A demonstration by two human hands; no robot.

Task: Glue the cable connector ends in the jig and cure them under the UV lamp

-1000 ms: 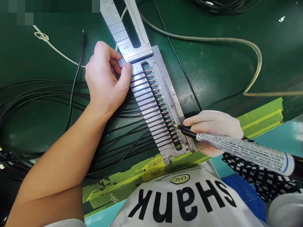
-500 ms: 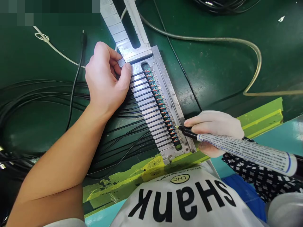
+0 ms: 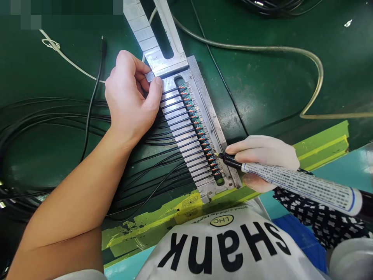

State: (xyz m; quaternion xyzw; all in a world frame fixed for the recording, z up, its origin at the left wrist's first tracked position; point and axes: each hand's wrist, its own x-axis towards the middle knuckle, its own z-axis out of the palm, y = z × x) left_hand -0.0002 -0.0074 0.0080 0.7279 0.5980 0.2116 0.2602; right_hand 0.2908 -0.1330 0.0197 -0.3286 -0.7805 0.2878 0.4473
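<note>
A long metal fixture [image 3: 180, 134] lies slantwise on the green mat, with a row of black cables [image 3: 186, 126] laid across it. Their stripped, coloured ends meet small connectors with green boards [image 3: 201, 132] along a slot. My left hand [image 3: 132, 89] pinches the fixture's upper left edge by a small metal tab [image 3: 149, 76], beside the hinge of the raised slotted cover [image 3: 163, 42]. My right hand [image 3: 265, 155], in a white glove, is closed around a marker-shaped pen [image 3: 297, 186] with a white printed barrel. Its yellowish tip is at the connectors near the row's lower end.
Loose black cables [image 3: 52, 116] spread over the mat at the left. A clear hose [image 3: 256, 48] curves across the upper right, and a cable coil [image 3: 274, 7] lies at the top. Yellow-green tape [image 3: 323, 144] runs along the table's near edge.
The pen tip in my right hand has shifted very slightly up and left along the connector row. My left hand keeps its place on the fixture.
</note>
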